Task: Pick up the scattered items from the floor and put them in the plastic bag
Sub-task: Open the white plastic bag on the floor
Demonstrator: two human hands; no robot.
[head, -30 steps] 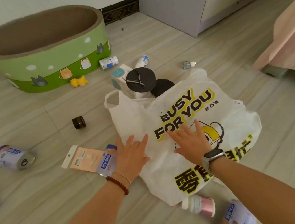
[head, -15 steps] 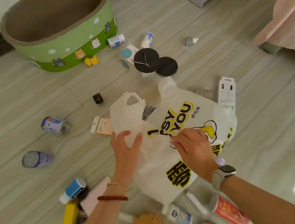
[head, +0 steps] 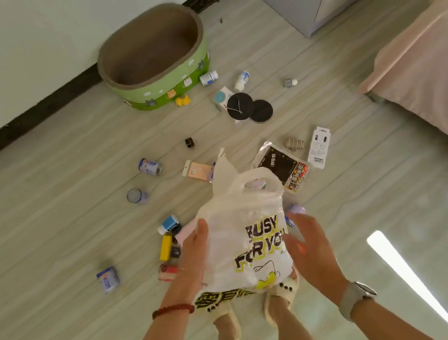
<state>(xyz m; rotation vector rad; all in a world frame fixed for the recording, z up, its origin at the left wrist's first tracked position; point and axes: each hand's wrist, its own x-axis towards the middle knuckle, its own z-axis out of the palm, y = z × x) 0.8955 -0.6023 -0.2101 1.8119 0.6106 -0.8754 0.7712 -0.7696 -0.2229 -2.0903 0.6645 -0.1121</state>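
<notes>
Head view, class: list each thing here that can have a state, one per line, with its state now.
plastic bag: lifted off the floor, held between both hands
left hand: grips the bag's left side
right hand: fingers straight, at the bag's right side
green tub: upright, looks empty
black snack packet: lying flat
white can: on its side
yellow block: lying on the floor

Both bare forearms reach forward from the bottom edge, converging toward twelve o'clock. The left hand [head: 197,253], a red bead bracelet at its wrist, grips the left edge of the white printed plastic bag [head: 244,239], thumb on its front. The right hand [head: 311,247], a grey-strapped smartwatch on its wrist, hovers at three o'clock of the bag, fingers straight and blurred.
</notes>
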